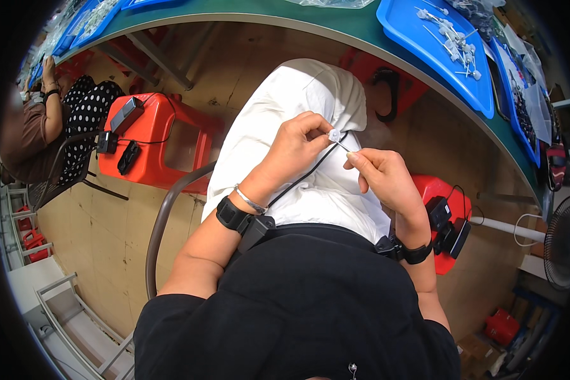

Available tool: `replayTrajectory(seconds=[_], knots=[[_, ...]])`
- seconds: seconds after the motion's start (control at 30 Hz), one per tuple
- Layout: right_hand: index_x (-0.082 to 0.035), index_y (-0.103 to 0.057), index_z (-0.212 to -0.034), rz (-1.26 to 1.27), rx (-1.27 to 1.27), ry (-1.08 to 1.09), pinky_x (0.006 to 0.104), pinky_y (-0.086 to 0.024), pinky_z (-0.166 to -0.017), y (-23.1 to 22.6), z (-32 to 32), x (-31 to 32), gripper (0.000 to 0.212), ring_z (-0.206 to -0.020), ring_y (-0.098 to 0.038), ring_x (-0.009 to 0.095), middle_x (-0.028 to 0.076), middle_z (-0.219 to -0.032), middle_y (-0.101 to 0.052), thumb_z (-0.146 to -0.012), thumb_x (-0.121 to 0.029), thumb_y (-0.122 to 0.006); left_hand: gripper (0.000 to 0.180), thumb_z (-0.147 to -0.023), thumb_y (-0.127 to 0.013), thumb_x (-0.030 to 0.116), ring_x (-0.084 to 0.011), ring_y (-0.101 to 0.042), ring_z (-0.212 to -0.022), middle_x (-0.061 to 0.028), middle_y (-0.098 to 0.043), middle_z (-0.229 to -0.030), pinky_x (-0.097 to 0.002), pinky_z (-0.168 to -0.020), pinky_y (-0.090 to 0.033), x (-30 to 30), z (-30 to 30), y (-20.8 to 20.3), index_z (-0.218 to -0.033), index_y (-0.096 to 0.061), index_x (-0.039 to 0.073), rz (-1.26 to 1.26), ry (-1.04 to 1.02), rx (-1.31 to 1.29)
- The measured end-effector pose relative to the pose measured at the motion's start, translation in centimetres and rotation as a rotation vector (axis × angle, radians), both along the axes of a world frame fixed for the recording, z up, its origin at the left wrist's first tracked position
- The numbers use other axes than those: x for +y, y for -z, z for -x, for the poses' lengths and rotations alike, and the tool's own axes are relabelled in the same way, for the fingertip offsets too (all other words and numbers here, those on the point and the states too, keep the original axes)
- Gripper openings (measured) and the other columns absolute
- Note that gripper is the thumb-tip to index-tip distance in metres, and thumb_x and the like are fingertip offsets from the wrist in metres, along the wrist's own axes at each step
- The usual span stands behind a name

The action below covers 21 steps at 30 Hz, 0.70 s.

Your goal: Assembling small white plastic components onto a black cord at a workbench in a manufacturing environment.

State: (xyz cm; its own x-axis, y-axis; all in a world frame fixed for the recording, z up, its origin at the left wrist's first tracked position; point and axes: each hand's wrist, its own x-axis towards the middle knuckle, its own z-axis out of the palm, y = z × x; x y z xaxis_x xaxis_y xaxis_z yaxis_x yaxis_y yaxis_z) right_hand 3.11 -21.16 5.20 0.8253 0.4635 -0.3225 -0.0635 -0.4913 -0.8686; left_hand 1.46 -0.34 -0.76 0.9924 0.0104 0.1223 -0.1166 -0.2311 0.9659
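Observation:
Above my lap, my left hand pinches a small whitish translucent piece between thumb and forefinger. A thin metal stem slants from that piece toward my right hand. The thumb and forefinger of the right hand close on the stem's near end, while its other fingers curl loosely. Similar stemmed pieces lie heaped in a blue tray on the table at the upper right. What exactly the piece is cannot be told at this size.
A green table curves across the top. Red stools stand on both sides, with black devices and cables on them. Another person sits at the far left. A fan stands at the right, and a chair arm bends beside me.

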Motion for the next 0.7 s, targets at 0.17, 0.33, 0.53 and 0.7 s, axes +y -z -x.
replayTrajectory(seconds=[0.17,0.33,0.53,0.7], knots=[[0.002,-0.075,-0.09,0.091,-0.104,0.003,0.0319,-0.044,-0.052,-0.43,0.27,0.26,0.032,-0.048,-0.054,0.011,0.007,-0.052,-0.058,-0.101,-0.025,-0.063,0.006,-0.089,-0.074,0.002,-0.0085,-0.06,-0.074,-0.003,-0.065,-0.086,-0.0245,-0.069,-0.049,0.0,-0.02,-0.14,-0.093,-0.071,-0.001,-0.045,-0.009,-0.027],[0.002,-0.074,-0.09,0.11,-0.118,0.007,0.0333,-0.045,-0.054,-0.47,0.32,0.33,0.032,-0.048,-0.054,0.013,0.008,-0.052,-0.058,-0.101,-0.026,-0.063,0.006,-0.088,-0.074,0.003,-0.0096,-0.06,-0.073,-0.0038,-0.065,-0.085,-0.0252,-0.068,-0.049,-0.02,-0.05,-0.07,-0.092,-0.071,0.0,-0.089,-0.023,-0.058],[0.0,-0.075,-0.088,0.142,-0.16,-0.009,0.0345,-0.044,-0.054,-0.35,0.24,0.19,0.032,-0.047,-0.053,0.015,0.009,-0.051,-0.055,-0.1,-0.027,-0.064,0.008,-0.088,-0.075,0.005,-0.01,-0.059,-0.072,-0.004,-0.065,-0.085,-0.0261,-0.067,-0.049,0.0,0.01,0.12,-0.091,-0.071,-0.001,-0.15,-0.033,-0.103],[-0.001,-0.075,-0.087,0.148,-0.146,-0.012,0.0348,-0.044,-0.054,-0.4,0.2,0.13,0.031,-0.047,-0.052,0.014,0.008,-0.05,-0.054,-0.099,-0.028,-0.065,0.007,-0.089,-0.075,0.005,-0.0091,-0.057,-0.072,-0.0034,-0.065,-0.084,-0.0257,-0.067,-0.048,0.03,0.09,0.1,-0.091,-0.071,-0.001,-0.087,-0.008,-0.037]])
